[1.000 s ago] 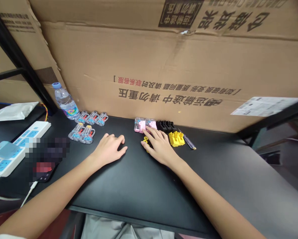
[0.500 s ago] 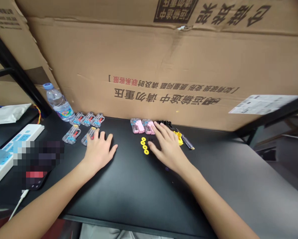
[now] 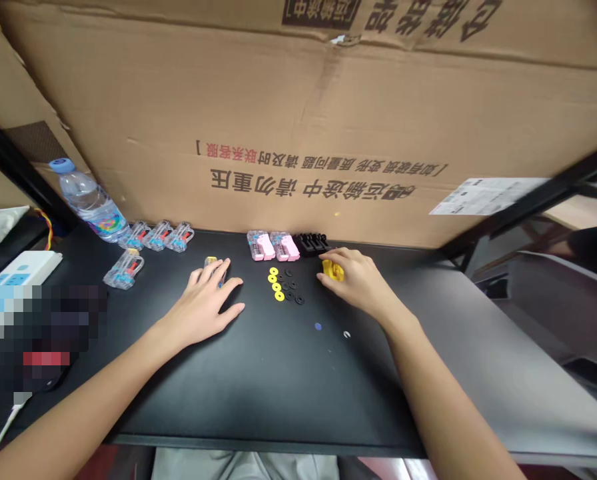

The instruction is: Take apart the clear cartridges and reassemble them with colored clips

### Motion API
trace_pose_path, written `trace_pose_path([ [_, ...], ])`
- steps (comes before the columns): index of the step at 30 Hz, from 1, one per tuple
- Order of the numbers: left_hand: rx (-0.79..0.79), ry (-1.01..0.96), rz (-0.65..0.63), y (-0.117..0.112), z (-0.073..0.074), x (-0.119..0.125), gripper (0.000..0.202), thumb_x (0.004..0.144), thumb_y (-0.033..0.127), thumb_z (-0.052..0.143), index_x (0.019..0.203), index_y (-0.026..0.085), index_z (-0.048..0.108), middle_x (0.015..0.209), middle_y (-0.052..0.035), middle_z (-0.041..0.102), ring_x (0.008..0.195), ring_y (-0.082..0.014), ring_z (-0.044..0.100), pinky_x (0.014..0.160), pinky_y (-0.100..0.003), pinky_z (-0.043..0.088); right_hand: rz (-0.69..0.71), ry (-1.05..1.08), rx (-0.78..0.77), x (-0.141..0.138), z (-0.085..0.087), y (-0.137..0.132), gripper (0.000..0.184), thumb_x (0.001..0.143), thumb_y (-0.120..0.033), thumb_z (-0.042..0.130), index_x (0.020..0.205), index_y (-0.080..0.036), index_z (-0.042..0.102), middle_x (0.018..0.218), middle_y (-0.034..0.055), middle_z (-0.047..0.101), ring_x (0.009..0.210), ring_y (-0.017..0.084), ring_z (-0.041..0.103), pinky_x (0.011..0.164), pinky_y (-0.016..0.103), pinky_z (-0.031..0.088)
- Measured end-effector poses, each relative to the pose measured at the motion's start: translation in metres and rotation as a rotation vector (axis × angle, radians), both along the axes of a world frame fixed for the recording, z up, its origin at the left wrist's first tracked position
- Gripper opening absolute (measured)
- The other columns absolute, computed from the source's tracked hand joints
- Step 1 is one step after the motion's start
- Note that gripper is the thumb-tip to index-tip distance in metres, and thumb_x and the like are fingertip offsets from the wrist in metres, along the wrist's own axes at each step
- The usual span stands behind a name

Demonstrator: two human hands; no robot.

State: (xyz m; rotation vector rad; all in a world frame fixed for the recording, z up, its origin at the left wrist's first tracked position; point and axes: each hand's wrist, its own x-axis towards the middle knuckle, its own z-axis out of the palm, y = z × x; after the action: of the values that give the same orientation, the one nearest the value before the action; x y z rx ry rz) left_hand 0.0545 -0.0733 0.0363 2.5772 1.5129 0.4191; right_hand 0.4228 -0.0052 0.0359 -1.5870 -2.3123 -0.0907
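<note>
Under the right hand, a yellow plastic block is covered on the black desktop, though a grip cannot be told; it is judged light and stiff, best taken by its sides. Well apart, the left hand is laid against a clear plastic housing.

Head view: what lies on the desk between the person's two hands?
The head view shows yellow washers and smaller black washers on the black desktop between the left hand and the right hand.
</note>
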Motion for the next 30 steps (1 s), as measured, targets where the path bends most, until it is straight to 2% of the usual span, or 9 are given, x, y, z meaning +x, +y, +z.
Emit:
trace_pose_path([
  [4, -0.006, -0.017, 0.009, 0.004, 0.000, -0.003, 0.044, 0.105, 0.047, 0.057, 0.142, 0.024, 0.065, 0.170, -0.0199, 0.041, 0.159, -0.0410, 0.033, 0.123, -0.064, 0.032, 0.017, -0.035, -0.001, 0.008, 0.001, -0.001, 0.056, 0.087, -0.038, 0.071, 0.142, -0.026, 0.068, 0.136, 0.0139, 0.072, 0.128, 0.039, 0.064, 0.110, 0.058, 0.046],
  [10, -0.034, -0.007, 0.015, 0.011, 0.001, -0.009, 0.047, 0.106, 0.050, 0.056, 0.145, 0.025, 0.063, 0.173, -0.0195, 0.036, 0.161, -0.0411, 0.029, 0.123, -0.064, 0.032, 0.188, -0.005, -0.107, 0.006, 0.003, -0.002, 0.044, 0.092, -0.032, 0.064, 0.135, -0.025, 0.071, 0.127, 0.0094, 0.079, 0.122, 0.033, 0.070, 0.123, 0.061, 0.037],
  [15, -0.057, 0.035, 0.028, 0.009, 0.004, -0.008, 0.048, 0.107, 0.050, 0.054, 0.147, 0.024, 0.061, 0.174, -0.0216, 0.033, 0.163, -0.0401, 0.026, 0.124, -0.064, 0.031, 0.241, 0.099, -0.167, -0.017, 0.014, -0.011, 0.038, 0.100, -0.031, 0.056, 0.133, -0.022, 0.073, 0.122, 0.0127, 0.079, 0.112, 0.031, 0.074, 0.100, 0.050, 0.059],
  [18, -0.069, 0.053, 0.027, 0.010, 0.006, -0.008, 0.050, 0.107, 0.051, 0.054, 0.148, 0.024, 0.060, 0.175, -0.0223, 0.032, 0.164, -0.0398, 0.026, 0.123, -0.064, 0.031, 0.235, 0.136, -0.154, -0.024, 0.016, -0.015, 0.039, 0.100, -0.032, 0.057, 0.134, -0.022, 0.072, 0.126, 0.0121, 0.079, 0.114, 0.031, 0.075, 0.100, 0.050, 0.060],
  [21, -0.063, 0.054, 0.028, 0.013, 0.004, -0.012, 0.049, 0.107, 0.051, 0.054, 0.147, 0.024, 0.061, 0.175, -0.0218, 0.032, 0.163, -0.0397, 0.026, 0.123, -0.063, 0.031, 0.162, 0.163, -0.143, -0.026, 0.017, -0.016, 0.038, 0.100, -0.033, 0.058, 0.132, -0.022, 0.074, 0.126, 0.0118, 0.080, 0.108, 0.032, 0.078, 0.096, 0.051, 0.062],
  [24, -0.051, 0.037, 0.041, 0.018, 0.004, -0.016, 0.045, 0.107, 0.048, 0.055, 0.144, 0.024, 0.063, 0.174, -0.0197, 0.035, 0.163, -0.0398, 0.027, 0.124, -0.063, 0.030, 0.127, 0.356, -0.149, -0.034, 0.021, -0.019, 0.034, 0.099, -0.038, 0.062, 0.124, -0.022, 0.077, 0.119, 0.0108, 0.082, 0.095, 0.030, 0.079, 0.089, 0.048, 0.064],
  [27, -0.007, -0.050, 0.016, 0.015, 0.010, -0.012, 0.047, 0.105, 0.046, 0.059, 0.147, 0.024, 0.059, 0.171, -0.0161, 0.042, 0.162, -0.0389, 0.029, 0.127, -0.063, 0.027, 0.131, 0.759, -0.227, -0.056, 0.027, -0.028, 0.038, 0.095, -0.047, 0.073, 0.123, -0.022, 0.076, 0.113, 0.0098, 0.081, 0.096, 0.027, 0.078, 0.087, 0.042, 0.066],
  [29, 0.017, -0.162, -0.055, 0.009, 0.016, -0.004, 0.062, 0.101, 0.050, 0.066, 0.155, 0.025, 0.049, 0.166, -0.0150, 0.049, 0.159, -0.0363, 0.036, 0.128, -0.059, 0.028, 0.166, 0.963, -0.306, -0.078, 0.026, -0.037, 0.040, 0.091, -0.050, 0.079, 0.119, -0.022, 0.075, 0.111, 0.0100, 0.080, 0.102, 0.027, 0.076, 0.086, 0.039, 0.066],
  [30, 0.010, -0.232, -0.084, 0.004, 0.018, 0.001, 0.073, 0.097, 0.053, 0.071, 0.158, 0.024, 0.044, 0.163, -0.0154, 0.052, 0.155, -0.0348, 0.043, 0.127, -0.055, 0.034, 0.189, 1.016, -0.353, -0.088, 0.023, -0.042, 0.040, 0.089, -0.050, 0.082, 0.117, -0.023, 0.075, 0.111, 0.0099, 0.079, 0.102, 0.026, 0.076, 0.084, 0.037, 0.066],
])
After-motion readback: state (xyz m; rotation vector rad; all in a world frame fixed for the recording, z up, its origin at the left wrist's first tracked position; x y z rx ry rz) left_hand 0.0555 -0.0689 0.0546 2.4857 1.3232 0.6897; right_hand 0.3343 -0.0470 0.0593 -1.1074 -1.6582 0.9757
